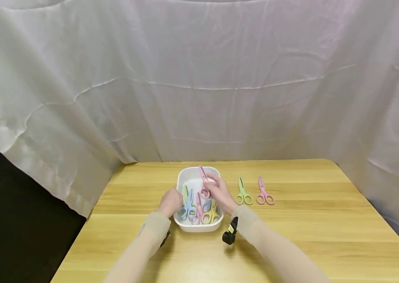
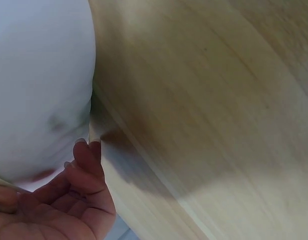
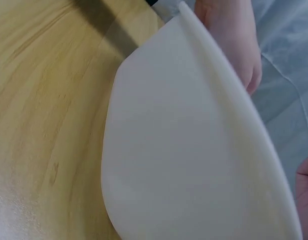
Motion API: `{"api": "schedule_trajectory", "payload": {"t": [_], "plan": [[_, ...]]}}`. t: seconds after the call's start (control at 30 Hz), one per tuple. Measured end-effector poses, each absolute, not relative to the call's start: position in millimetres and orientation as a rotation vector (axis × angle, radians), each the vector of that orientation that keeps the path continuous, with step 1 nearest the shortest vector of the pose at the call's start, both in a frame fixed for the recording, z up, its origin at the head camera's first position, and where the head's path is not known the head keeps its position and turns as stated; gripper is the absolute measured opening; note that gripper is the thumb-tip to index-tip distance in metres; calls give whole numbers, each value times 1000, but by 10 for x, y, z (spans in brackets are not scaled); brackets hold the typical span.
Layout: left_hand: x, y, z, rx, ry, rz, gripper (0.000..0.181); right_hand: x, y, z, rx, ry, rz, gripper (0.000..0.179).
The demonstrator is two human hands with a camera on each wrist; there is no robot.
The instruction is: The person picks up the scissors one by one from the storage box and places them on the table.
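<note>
Forearms (image 1: 277, 251) reach up from the bottom of the frame toward our white bin (image 1: 198, 228), just below centre. Our right hand (image 1: 219, 193) pinches the pink scissors (image 1: 203, 173) near their middle, over the bin, blades toward the top of the frame. Our left hand (image 1: 171, 201) is at the bin's left rim, fingers curled; whether they clamp it, we cannot tell. Other scissors lie inside, blue scissors (image 1: 191, 195) and yellow scissors (image 1: 213, 206) among them (their handles crowd together, so snagging seems the likeliest trouble). To the right on the table (image 1: 309, 224), green scissors (image 1: 241, 184) and a second pink pair (image 1: 261, 184) lie apart. We would do well to pinch firmly, move slowly, carry the loops clear of the rim and steady the bin with the left hand.
</note>
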State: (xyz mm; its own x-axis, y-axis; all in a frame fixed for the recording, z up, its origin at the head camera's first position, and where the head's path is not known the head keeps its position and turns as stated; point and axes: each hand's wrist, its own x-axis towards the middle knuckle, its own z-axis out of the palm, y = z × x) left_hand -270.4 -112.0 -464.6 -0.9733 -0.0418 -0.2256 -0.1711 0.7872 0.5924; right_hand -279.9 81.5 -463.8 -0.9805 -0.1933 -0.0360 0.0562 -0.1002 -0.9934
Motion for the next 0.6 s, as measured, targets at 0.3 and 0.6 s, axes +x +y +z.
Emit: {"api": "schedule_trajectory", "payload": {"t": [0.3, 0.6], "plan": [[-2715, -1141, -4634, -163, 2770, 999, 25, -2787, 971, -4605, -120, 1861, -2320, 55], [-2703, -1122, -4662, -170, 2764, 999, 24, -2778, 1257, -4643, -104, 1842, -2342, 55]]}}
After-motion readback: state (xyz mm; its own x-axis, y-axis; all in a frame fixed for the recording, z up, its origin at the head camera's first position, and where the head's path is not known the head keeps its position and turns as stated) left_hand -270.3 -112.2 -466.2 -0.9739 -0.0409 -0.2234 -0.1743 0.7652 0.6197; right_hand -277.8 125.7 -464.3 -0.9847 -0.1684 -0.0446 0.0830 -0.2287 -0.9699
